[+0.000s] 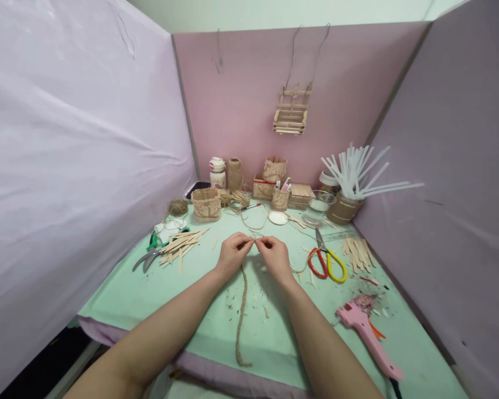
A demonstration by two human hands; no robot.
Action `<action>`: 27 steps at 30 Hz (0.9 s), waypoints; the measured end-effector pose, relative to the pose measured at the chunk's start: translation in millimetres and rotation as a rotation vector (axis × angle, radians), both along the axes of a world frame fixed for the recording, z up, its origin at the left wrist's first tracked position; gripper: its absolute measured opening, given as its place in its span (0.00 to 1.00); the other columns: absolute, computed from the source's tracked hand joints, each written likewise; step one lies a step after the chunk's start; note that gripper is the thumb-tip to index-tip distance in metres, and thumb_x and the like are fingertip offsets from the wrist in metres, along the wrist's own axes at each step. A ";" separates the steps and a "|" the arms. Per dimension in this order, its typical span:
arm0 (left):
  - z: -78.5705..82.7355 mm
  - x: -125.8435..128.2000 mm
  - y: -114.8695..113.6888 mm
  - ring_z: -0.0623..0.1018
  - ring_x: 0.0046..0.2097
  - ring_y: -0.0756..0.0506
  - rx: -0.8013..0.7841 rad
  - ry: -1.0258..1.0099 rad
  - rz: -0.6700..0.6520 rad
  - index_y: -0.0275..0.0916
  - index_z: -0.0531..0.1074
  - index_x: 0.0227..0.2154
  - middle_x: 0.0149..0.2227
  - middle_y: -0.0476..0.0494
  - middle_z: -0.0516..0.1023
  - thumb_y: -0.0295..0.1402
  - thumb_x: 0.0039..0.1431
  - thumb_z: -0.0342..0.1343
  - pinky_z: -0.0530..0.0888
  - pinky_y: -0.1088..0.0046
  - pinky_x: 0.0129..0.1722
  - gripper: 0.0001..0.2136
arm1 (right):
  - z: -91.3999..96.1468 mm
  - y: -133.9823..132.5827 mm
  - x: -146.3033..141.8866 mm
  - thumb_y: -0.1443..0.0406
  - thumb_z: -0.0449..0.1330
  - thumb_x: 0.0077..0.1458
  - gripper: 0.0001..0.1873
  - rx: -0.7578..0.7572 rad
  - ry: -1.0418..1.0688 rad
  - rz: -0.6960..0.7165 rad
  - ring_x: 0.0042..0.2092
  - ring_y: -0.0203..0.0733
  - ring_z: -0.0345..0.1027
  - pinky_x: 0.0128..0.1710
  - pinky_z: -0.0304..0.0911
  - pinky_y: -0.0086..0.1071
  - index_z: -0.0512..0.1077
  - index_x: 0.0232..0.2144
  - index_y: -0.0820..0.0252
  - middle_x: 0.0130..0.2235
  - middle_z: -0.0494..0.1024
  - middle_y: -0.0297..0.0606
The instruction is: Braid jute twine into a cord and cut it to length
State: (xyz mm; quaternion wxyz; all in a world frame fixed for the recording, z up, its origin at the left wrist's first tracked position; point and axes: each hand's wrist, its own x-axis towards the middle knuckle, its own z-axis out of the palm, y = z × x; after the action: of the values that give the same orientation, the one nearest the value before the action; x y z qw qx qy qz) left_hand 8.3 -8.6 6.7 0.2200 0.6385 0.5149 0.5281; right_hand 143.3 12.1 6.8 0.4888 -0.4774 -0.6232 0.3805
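Note:
My left hand (235, 252) and my right hand (273, 255) meet at the middle of the table, thumbs and forefingers pinched close together. Both are closed on thin strands of twine, whose loose ends stick up just past the fingertips. From under my left hand a braided twine cord (243, 316) runs down toward the table's front edge, its lower end bent to the right. Where the cord joins the strands is hidden by my fingers. Scissors (325, 257) with one red and one yellow handle lie right of my right hand.
A pink glue gun (370, 335) lies at the right front. Wooden sticks (183, 244) and pruning shears (149, 257) are on the left. Behind stand a woven-look basket (206, 205), a twine ball (178, 206), a water bowl (317, 208) and a jar of white sticks (345, 208).

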 end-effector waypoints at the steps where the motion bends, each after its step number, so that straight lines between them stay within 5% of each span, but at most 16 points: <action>1: 0.0 0.2 -0.4 0.72 0.33 0.48 -0.002 0.007 -0.003 0.39 0.77 0.28 0.30 0.43 0.75 0.38 0.53 0.54 0.67 0.73 0.34 0.10 | -0.9 0.7 0.0 0.60 0.57 0.46 0.09 -0.001 -0.006 -0.004 0.33 0.41 0.67 0.37 0.60 0.33 0.73 0.24 0.59 0.28 0.76 0.38; 5: 0.5 2.4 -0.8 0.71 0.32 0.49 -0.028 -0.007 -0.002 0.38 0.77 0.27 0.29 0.44 0.75 0.37 0.51 0.55 0.66 0.74 0.33 0.09 | -1.6 0.3 -0.9 0.63 0.56 0.46 0.06 0.030 -0.042 -0.030 0.31 0.39 0.65 0.35 0.60 0.32 0.71 0.24 0.60 0.27 0.74 0.37; 9: 0.5 4.9 3.2 0.71 0.32 0.49 -0.131 -0.203 0.002 0.36 0.75 0.26 0.28 0.46 0.75 0.35 0.47 0.57 0.66 0.75 0.33 0.07 | 3.0 -6.9 -2.8 0.66 0.54 0.49 0.06 0.234 -0.134 -0.024 0.32 0.37 0.62 0.34 0.59 0.30 0.68 0.24 0.59 0.29 0.70 0.36; 14: 4.0 -2.6 10.6 0.64 0.23 0.55 -0.598 -0.768 -0.221 0.34 0.69 0.19 0.20 0.49 0.67 0.30 0.44 0.56 0.59 0.79 0.20 0.05 | 7.3 -14.7 -5.1 0.68 0.51 0.53 0.06 0.472 -0.296 0.044 0.37 0.39 0.61 0.39 0.58 0.32 0.68 0.27 0.58 0.33 0.68 0.38; 17: 5.7 -9.4 12.2 0.61 0.21 0.55 -0.804 -0.949 -0.351 0.33 0.68 0.18 0.19 0.49 0.65 0.28 0.44 0.57 0.55 0.80 0.17 0.05 | 6.8 -15.0 -6.7 0.67 0.51 0.54 0.07 0.491 -0.294 0.068 0.37 0.39 0.61 0.39 0.59 0.32 0.69 0.28 0.58 0.33 0.68 0.39; 20: 4.5 -9.8 11.0 0.63 0.23 0.55 -0.672 -0.917 -0.314 0.33 0.71 0.22 0.21 0.48 0.67 0.29 0.43 0.60 0.55 0.81 0.19 0.05 | 4.8 -12.6 -7.7 0.65 0.52 0.53 0.06 0.392 -0.180 0.041 0.34 0.37 0.62 0.34 0.60 0.30 0.69 0.28 0.59 0.33 0.68 0.38; 27: 3.0 -3.2 4.5 0.67 0.28 0.52 -0.351 -0.467 -0.117 0.33 0.76 0.29 0.26 0.46 0.74 0.39 0.42 0.61 0.61 0.76 0.28 0.14 | -2.4 -3.0 -5.2 0.58 0.58 0.49 0.11 0.155 0.012 0.047 0.33 0.38 0.65 0.33 0.61 0.30 0.70 0.27 0.60 0.30 0.72 0.37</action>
State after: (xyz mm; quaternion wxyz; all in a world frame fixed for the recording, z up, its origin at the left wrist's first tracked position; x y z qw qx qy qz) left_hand 5.1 -4.0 9.7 0.4695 0.4804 0.4962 0.5500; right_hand 138.1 9.1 4.4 0.5192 -0.4211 -0.6587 0.3452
